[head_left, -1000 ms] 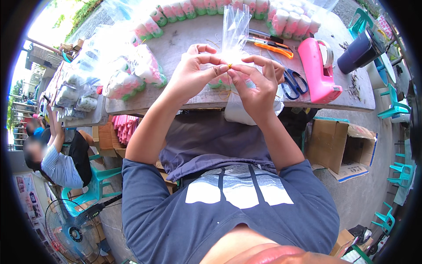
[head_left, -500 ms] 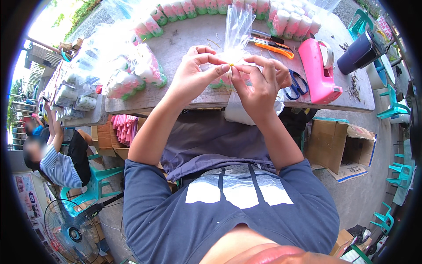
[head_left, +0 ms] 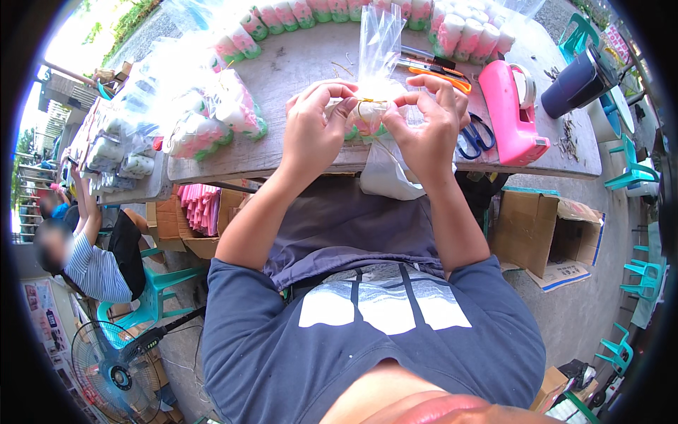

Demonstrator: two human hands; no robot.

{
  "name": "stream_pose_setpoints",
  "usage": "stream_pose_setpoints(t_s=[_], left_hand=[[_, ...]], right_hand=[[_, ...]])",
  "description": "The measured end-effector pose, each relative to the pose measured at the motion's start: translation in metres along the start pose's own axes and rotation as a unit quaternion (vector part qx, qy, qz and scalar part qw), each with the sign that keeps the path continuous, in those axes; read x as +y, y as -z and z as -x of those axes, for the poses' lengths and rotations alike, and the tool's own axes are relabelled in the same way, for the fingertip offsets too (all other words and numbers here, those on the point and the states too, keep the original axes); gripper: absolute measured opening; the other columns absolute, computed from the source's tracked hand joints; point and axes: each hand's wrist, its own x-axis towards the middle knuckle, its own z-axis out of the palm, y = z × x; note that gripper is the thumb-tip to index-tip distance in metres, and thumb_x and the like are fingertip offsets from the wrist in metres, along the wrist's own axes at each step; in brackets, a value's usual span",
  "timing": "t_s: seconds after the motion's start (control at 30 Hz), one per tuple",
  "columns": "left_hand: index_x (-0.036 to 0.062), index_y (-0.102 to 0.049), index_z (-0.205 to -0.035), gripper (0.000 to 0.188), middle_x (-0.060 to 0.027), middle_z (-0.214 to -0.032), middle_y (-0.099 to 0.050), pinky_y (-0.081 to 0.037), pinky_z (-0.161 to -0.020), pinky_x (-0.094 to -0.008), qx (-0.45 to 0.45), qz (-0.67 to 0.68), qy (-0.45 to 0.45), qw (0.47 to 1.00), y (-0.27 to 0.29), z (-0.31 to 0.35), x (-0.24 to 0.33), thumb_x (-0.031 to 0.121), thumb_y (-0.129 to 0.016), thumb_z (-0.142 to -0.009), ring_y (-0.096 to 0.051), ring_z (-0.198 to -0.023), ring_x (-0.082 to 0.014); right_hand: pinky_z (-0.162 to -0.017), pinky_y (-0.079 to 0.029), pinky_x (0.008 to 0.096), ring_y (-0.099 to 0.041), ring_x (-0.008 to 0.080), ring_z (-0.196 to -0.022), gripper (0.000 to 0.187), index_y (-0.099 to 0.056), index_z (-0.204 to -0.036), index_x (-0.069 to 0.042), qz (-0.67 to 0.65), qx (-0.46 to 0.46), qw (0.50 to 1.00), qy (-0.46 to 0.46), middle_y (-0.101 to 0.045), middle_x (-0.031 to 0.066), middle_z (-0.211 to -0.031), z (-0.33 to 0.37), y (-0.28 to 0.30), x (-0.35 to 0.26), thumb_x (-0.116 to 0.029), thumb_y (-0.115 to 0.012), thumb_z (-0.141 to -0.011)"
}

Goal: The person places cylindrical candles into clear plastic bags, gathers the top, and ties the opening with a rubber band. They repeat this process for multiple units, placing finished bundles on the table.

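A transparent plastic bag (head_left: 379, 53) stands at the table's front edge, its gathered neck upright. Pink, white and green contents show low in it, partly behind my hands. Around the neck runs a thin gold twist tie (head_left: 372, 101). On the left side, my left hand (head_left: 319, 127) pinches one end of the tie between thumb and fingers. My right hand (head_left: 426, 131) pinches the other end, with its remaining fingers curled. Below the hands, a white plastic bag (head_left: 385, 173) hangs at the table edge.
Right of my hands lie an orange cutter (head_left: 441, 78), dark-handled scissors (head_left: 477, 138), a pink tape dispenser (head_left: 510, 116) and a dark tumbler (head_left: 575, 85). Wrapped pink-and-white bundles (head_left: 201, 133) sit left; more line the back. A person (head_left: 99, 261) sits at far left near a fan (head_left: 120, 378).
My hands have moved apart from the bag's neck, drawing the twist tie ends outward to each side. Earlier the fingertips met at the middle of the tie.
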Motion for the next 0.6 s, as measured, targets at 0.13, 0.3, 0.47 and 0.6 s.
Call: stream_pose_setpoints(t_s=[0.13, 0.3, 0.47, 0.6], left_hand=[[0.007, -0.067, -0.092, 0.005, -0.0028, -0.098, -0.072, -0.038, -0.093, -0.0371, 0.049, -0.023, -0.005, 0.999, -0.012, 0.006, -0.003, 0.008, -0.069, -0.087, -0.065, -0.097, -0.0221], [0.0067, -0.067, -0.091, 0.005, -0.0032, -0.095, -0.072, -0.039, -0.092, -0.0378, 0.092, -0.002, -0.023, 0.996, -0.022, 0.01, -0.009, 0.006, -0.069, -0.087, -0.065, -0.094, -0.0233], [0.0067, -0.067, -0.093, 0.007, -0.0043, -0.099, -0.071, -0.038, -0.096, -0.0379, 0.071, 0.016, -0.041, 0.997, -0.015, 0.009, -0.012, 0.01, -0.069, -0.088, -0.064, -0.098, -0.0238], [0.0072, -0.064, -0.105, 0.022, -0.0055, -0.108, -0.069, -0.036, -0.1, -0.0391, 0.046, 0.062, -0.014, 0.997, -0.012, 0.015, -0.011, 0.018, -0.072, -0.087, -0.06, -0.106, -0.0253]], right_hand=[[-0.096, -0.029, 0.0427, -0.045, 0.0249, -0.109, 0.014, -0.072, -0.078, -0.01, 0.045, 0.027, 0.998, 0.026, -0.061, -0.0005, -0.111, 0.001, -0.002, -0.005, -0.019, -0.076, -0.069], [-0.095, -0.03, 0.0402, -0.046, 0.0236, -0.107, 0.015, -0.072, -0.082, -0.009, 0.054, 0.058, 0.996, 0.046, -0.061, -0.0006, -0.108, 0.003, -0.007, -0.003, -0.016, -0.078, -0.07], [-0.094, -0.031, 0.0392, -0.047, 0.0225, -0.105, 0.015, -0.073, -0.084, -0.011, 0.041, 0.055, 0.997, 0.028, -0.061, 0.0006, -0.105, 0.004, 0.0, 0.003, -0.021, -0.08, -0.074], [-0.092, -0.031, 0.0381, -0.046, 0.0231, -0.104, 0.013, -0.075, -0.083, -0.015, 0.045, 0.063, 0.996, 0.039, -0.061, 0.0016, -0.104, 0.018, 0.005, -0.009, -0.024, -0.081, -0.076]])
